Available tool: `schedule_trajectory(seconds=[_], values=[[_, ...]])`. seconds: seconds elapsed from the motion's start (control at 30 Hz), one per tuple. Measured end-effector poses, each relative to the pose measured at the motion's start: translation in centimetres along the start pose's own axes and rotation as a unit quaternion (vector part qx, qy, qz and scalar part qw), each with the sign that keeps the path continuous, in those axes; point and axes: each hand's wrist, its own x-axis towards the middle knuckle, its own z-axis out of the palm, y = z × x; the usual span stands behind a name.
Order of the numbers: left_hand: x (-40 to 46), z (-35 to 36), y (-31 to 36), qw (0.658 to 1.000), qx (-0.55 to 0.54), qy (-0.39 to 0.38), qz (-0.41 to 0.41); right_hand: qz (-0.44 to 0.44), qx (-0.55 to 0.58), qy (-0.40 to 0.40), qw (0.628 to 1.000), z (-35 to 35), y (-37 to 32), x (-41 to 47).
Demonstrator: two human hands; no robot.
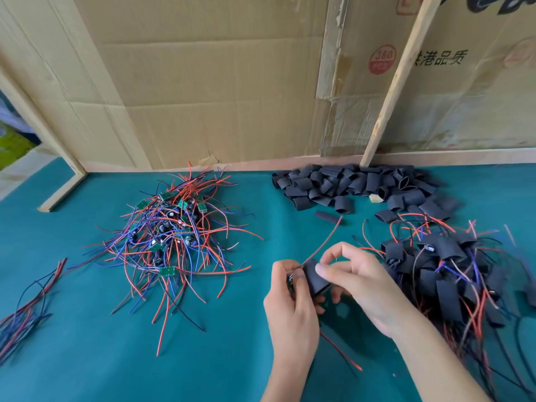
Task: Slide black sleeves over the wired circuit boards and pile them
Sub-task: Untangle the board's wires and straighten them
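Observation:
My left hand [291,311] grips a wired circuit board [291,281], mostly hidden by the fingers. My right hand [356,274] pinches a black sleeve [314,275] that partly covers the board. A red wire [322,245] runs up out of the sleeve, and another red wire [342,353] trails below my left hand. A tangle of bare green boards with red, blue and black wires [171,236] lies at centre left. Empty black sleeves [356,184] are heaped at the back. The pile of sleeved boards [452,274] sits at the right.
The work surface is a teal mat [101,358]. A bundle of loose wires [26,311] lies at the left edge. Cardboard sheets [217,82] form the back wall, with a slanted wooden strip [397,82] leaning against it and a wooden frame [62,192] at the left.

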Motion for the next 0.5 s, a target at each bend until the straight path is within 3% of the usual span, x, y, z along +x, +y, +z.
schedule_trajectory(seconds=[0.3, 0.37, 0.5], values=[[0.0, 0.1, -0.3, 1.000, -0.004, -0.020, 0.006, 0.049, 0.086, -0.082, 0.992, -0.2, 0.2, -0.1], [-0.1, 0.1, -0.2, 0.999, -0.013, -0.030, -0.001, 0.037, 0.085, -0.046, 0.995, -0.2, 0.0, -0.1], [-0.1, 0.3, 0.1, 0.999, -0.035, -0.033, -0.003, -0.046, 0.186, 0.165, 0.967, -1.6, -0.7, 0.7]])
